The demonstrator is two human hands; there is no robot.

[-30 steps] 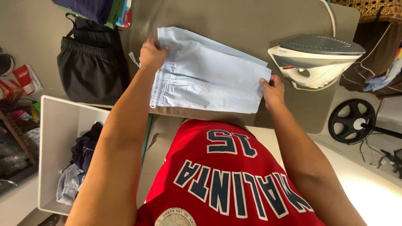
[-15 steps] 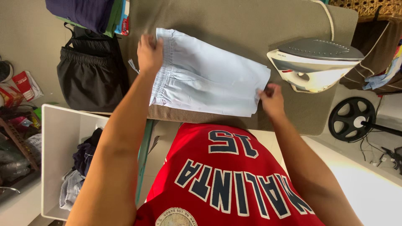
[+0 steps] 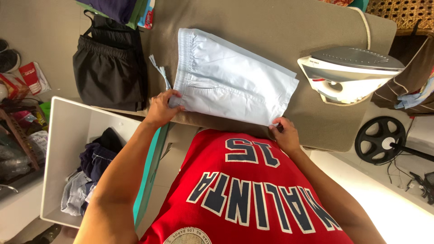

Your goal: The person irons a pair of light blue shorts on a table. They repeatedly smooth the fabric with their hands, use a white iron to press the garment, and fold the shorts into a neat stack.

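Pale blue shorts [image 3: 228,79] with an elastic waistband and drawstring lie folded flat on the brown ironing board [image 3: 280,27]. My left hand [image 3: 161,107] grips the near waistband corner of the shorts. My right hand [image 3: 285,134] pinches the near hem corner at the board's front edge. A white and grey iron [image 3: 350,72] stands on the board to the right of the shorts, a hand's width from them.
Black folded shorts [image 3: 108,68] lie at the board's left end, with stacked folded clothes [image 3: 122,8] beyond. A white bin [image 3: 63,149] with crumpled clothes stands on the floor at left. A fan base [image 3: 377,140] and cables are at right.
Both hands have slid from the far side of the shorts back to the near edge. The shorts now lie flatter and closer to the board's front.
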